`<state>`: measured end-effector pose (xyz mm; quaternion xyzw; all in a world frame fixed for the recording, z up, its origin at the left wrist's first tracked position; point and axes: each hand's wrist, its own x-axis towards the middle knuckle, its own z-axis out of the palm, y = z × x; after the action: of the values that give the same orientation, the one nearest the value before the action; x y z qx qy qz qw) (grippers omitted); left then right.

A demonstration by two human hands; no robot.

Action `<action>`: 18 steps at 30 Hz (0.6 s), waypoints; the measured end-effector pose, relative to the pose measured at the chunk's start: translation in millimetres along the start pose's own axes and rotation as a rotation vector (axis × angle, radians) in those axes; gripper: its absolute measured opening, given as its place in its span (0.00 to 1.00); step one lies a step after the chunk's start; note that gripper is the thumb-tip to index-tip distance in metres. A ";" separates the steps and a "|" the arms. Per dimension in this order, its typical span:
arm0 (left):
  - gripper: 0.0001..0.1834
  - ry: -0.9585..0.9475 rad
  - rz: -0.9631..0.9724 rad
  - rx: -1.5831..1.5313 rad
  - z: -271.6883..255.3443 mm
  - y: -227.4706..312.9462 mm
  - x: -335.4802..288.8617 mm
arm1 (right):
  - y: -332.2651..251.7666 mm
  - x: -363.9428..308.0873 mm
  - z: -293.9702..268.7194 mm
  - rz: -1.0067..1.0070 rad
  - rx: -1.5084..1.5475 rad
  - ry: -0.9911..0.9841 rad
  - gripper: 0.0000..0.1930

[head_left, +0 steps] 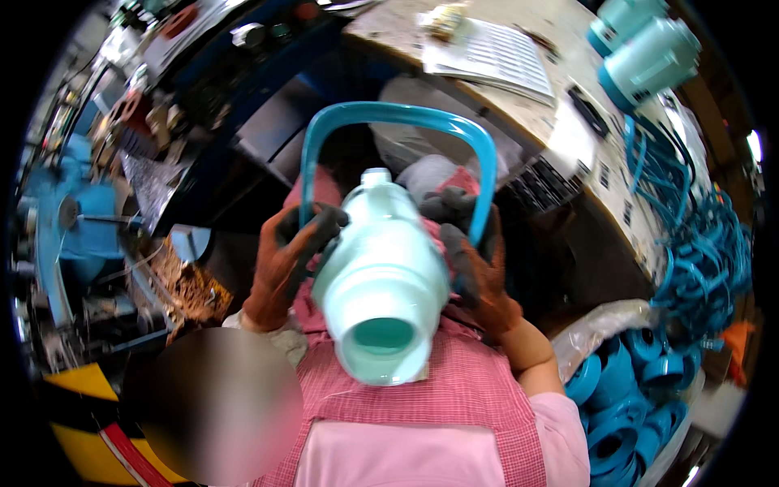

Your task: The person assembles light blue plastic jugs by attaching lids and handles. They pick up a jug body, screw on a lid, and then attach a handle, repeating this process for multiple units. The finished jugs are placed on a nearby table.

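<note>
A pale mint plastic jug body lies in my lap, its wide round opening turned toward me and its narrow spout end pointing away. Over its far end arches a teal-blue carrying handle. My left hand, dark at the fingertips, closes around the handle's left end beside the jug. On the other side my right hand is closed on the handle's right end, fingers close to the jug wall. Whether the handle's ends sit in the jug's sides is hidden by my fingers.
A worktable on the right bears a printed sheet, two mint jugs and a black marker-like object. Teal handles pile at its edge. Below, a plastic bag holds teal parts. Blue machinery stands left.
</note>
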<state>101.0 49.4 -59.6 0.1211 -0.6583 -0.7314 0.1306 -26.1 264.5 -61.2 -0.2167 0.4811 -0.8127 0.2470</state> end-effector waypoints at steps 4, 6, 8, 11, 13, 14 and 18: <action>0.21 0.172 -0.113 -0.252 10.1 -3.4 -16.2 | 1.3 11.0 -4.5 0.054 -0.219 -0.151 0.15; 0.21 0.186 -0.117 -0.268 12.1 -5.0 -20.5 | 0.7 9.5 -3.9 0.138 -0.185 -0.151 0.18; 0.21 0.184 -0.119 -0.270 11.1 -7.2 -21.5 | 2.5 4.9 -3.1 0.159 -0.166 -0.101 0.18; 0.21 0.153 -0.194 -0.196 8.4 -11.1 -19.3 | 11.2 0.5 -7.9 0.152 -0.091 -0.090 0.19; 0.22 0.121 -0.153 -0.138 12.0 -13.8 -17.3 | 18.6 0.6 -17.1 0.163 -0.016 -0.051 0.19; 0.20 0.137 -0.081 -0.088 15.5 -15.0 -17.1 | 22.6 0.6 -21.6 0.166 0.059 -0.078 0.19; 0.16 0.156 0.134 -0.302 36.0 -22.0 -12.6 | 28.6 2.5 -35.1 -0.001 -0.320 -0.053 0.21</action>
<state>99.5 89.6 -77.7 0.1124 -0.5354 -0.8000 0.2466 -43.2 274.9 -101.9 -0.2750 0.5978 -0.7198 0.2214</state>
